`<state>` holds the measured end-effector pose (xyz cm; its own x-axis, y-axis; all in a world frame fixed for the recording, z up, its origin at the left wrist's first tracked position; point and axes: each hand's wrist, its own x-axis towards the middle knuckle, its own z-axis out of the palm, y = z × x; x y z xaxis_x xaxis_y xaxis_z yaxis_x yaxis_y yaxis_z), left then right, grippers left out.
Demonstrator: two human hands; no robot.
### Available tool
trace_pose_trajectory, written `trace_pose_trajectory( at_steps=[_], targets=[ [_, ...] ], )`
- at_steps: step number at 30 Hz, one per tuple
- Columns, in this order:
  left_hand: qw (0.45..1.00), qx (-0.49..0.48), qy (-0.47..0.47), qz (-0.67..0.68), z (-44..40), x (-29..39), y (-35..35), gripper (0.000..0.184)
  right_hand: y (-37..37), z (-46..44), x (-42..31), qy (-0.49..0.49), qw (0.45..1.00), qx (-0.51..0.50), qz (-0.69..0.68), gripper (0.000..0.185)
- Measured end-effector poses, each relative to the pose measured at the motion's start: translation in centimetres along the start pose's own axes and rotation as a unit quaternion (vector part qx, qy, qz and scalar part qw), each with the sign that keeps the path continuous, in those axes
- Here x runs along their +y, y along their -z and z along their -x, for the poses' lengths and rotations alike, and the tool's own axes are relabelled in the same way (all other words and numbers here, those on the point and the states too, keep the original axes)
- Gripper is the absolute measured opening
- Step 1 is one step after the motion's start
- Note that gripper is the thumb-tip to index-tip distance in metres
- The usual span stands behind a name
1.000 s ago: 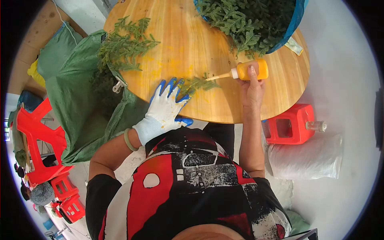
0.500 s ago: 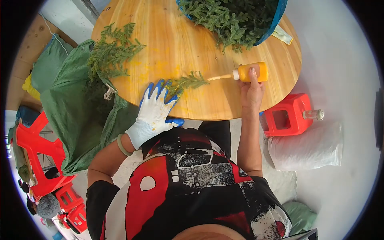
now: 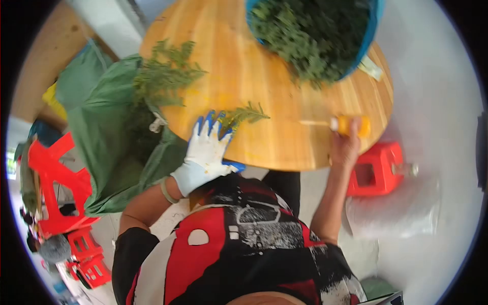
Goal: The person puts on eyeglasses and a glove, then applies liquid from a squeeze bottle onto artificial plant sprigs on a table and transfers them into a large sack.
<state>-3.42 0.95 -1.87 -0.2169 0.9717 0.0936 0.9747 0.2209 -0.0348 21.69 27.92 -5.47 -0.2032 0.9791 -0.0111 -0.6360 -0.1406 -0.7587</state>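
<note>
My left hand (image 3: pixel 206 147), in a white and blue work glove, lies flat near the table's front edge with its fingers spread. Its fingertips touch the stem end of a small green sprig (image 3: pixel 244 115), which has yellow specks beside the glove. My right hand (image 3: pixel 346 144) is bare and wrapped round a yellow squeeze bottle (image 3: pixel 359 122). The bottle lies sideways in my grasp, its long thin nozzle (image 3: pixel 315 122) pointing left, apart from the sprig's tip. Motion blurs this hand a little.
A round wooden table (image 3: pixel 284 145) bears a pile of green sprigs (image 3: pixel 168 71) at left and a blue-rimmed container (image 3: pixel 375 30) of greenery at the back. A green sack (image 3: pixel 104 127) hangs at the left edge. Red stools (image 3: pixel 378 152) stand right and left.
My right hand has drawn the bottle to the right, so its nozzle is farther from the sprig. My left hand keeps its place on the sprig. The whole view has shifted.
</note>
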Motion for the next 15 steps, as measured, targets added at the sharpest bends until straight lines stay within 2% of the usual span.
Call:
trace_pose_trajectory(
  at_steps=[1,3,5,6,8,11,14,15],
  targets=[
    [1.000,0.007,0.020,-0.017,0.4,-0.1,0.5,0.086,0.4,-0.3,-0.2,-0.001,0.999,-0.010,-0.035,0.026],
    [0.998,0.036,0.043,0.041,1.1,0.4,1.3,0.086,0.6,-0.2,-1.4,-0.005,0.999,-0.042,-0.024,0.030],
    [0.980,0.129,-0.077,0.128,1.0,1.9,1.7,0.080,-0.2,0.0,-1.6,-0.010,0.998,-0.044,-0.039,0.033],
    [0.981,0.135,-0.068,0.122,-0.1,2.7,1.3,0.080,-0.6,0.0,-1.6,-0.012,0.998,-0.033,-0.047,0.035],
    [0.905,0.102,-0.311,0.273,-2.9,4.2,-0.6,0.070,-1.5,-0.2,-1.4,-0.017,0.998,-0.005,-0.064,0.039],
    [0.907,0.106,-0.310,0.264,-5.7,4.6,-1.1,0.065,-1.5,-0.8,-0.6,-0.023,0.995,-0.022,-0.090,0.043],
    [0.954,0.226,-0.151,0.127,-9.0,1.4,-0.8,0.062,0.1,-0.9,-2.0,-0.003,0.994,-0.015,-0.112,0.047],
    [0.995,0.061,-0.032,0.079,-9.7,-0.4,1.3,0.065,0.3,-0.8,-2.4,-0.006,0.992,-0.005,-0.128,0.045]
  ],
)
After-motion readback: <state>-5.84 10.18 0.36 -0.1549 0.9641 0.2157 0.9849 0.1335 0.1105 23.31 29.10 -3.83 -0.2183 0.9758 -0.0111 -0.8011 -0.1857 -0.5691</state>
